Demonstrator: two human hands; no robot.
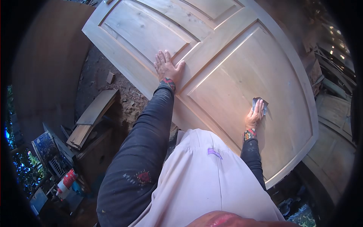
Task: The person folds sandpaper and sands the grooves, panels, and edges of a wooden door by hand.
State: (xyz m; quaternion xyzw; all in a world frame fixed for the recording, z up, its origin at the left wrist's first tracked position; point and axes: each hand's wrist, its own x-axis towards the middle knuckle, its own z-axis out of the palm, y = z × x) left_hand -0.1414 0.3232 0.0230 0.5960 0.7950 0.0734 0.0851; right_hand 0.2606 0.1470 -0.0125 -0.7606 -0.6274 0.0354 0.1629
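A large panelled wooden door (211, 56) lies in front of me, pale and unpainted, with raised panels set in its frame. My left hand (168, 69) rests flat on it with the fingers spread, near where a panel's lower corner meets the frame. On the big right-hand panel (234, 90), my right hand (255, 115) presses a dark grey piece of sandpaper (265, 106) against the wood. Its fingers lie together over the sheet, whose edges stick out past the fingertips. The underside of the sandpaper is hidden.
Wooden boards (94, 115) are stacked at the left, beside a dark blue bucket (46, 145) and a red and white bottle (66, 181). A large brown sheet (45, 68) stands at the far left. Another panelled door (331, 151) and scrap wood (334, 70) are at the right.
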